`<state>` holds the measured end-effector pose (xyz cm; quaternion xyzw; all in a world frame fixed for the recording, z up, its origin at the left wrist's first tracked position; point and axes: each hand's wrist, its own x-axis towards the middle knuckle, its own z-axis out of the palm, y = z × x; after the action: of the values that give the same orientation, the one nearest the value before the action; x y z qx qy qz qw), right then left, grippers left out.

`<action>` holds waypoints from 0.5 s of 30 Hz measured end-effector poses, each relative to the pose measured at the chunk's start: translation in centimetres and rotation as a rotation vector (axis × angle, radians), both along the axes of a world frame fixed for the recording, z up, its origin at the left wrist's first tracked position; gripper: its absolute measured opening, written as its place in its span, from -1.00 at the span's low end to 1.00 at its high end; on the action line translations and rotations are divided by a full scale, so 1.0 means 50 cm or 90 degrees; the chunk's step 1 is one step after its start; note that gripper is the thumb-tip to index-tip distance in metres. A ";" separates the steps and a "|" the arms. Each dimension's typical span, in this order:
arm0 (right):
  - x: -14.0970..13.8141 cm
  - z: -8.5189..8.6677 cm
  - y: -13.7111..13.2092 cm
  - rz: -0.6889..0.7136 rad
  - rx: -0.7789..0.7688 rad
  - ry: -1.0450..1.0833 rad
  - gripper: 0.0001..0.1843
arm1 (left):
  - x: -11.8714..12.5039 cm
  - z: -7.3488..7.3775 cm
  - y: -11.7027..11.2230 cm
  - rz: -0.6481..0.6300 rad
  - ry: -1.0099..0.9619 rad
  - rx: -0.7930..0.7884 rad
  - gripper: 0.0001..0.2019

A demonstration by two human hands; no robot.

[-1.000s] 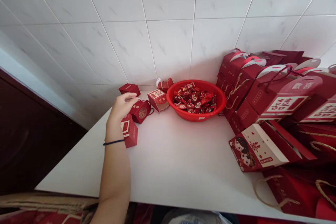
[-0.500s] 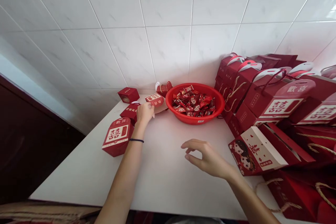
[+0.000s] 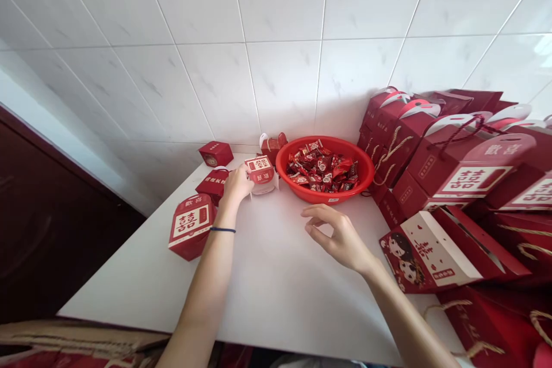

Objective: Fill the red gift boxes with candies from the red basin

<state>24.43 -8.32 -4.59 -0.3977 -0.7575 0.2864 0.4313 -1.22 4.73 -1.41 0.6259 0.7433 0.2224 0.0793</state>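
My left hand is at the left side of a small red gift box with a white label and a pale flap. Its fingers are curled in against the box's edge, and the fingertips are partly hidden. My right hand hovers over the white table, thumb and fingers apart, with nothing in it. Just beyond it stands a red plastic basin filled with red-wrapped candies. Beside my left wrist sits a larger red gift box with a white panel.
Two more red boxes, one dark and one near the wall, stand at the left. A small red item lies behind the basin. Stacked red gift bags and a cartoon-printed box crowd the right. A tiled wall closes the back.
The small gift box has turned slightly and come a little nearer, with my left hand at its side. My right hand has shifted slightly toward the basin. The view has moved slightly.
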 end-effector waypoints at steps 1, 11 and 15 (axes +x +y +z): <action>-0.001 -0.001 0.001 0.003 0.001 0.001 -0.80 | 0.001 -0.001 0.003 0.010 -0.003 0.009 -0.65; -0.010 0.005 0.005 -0.085 0.066 0.079 -0.84 | -0.015 0.107 -0.091 -0.197 -0.081 0.226 -0.77; -0.031 0.021 -0.009 -0.123 0.092 0.052 -0.76 | 0.056 0.108 -0.134 -0.450 -0.097 0.082 -0.82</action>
<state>22.88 -8.79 -3.55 -0.4245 -0.7164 0.2038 0.5148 1.56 -1.96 3.99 0.8296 0.4574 0.2734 0.1667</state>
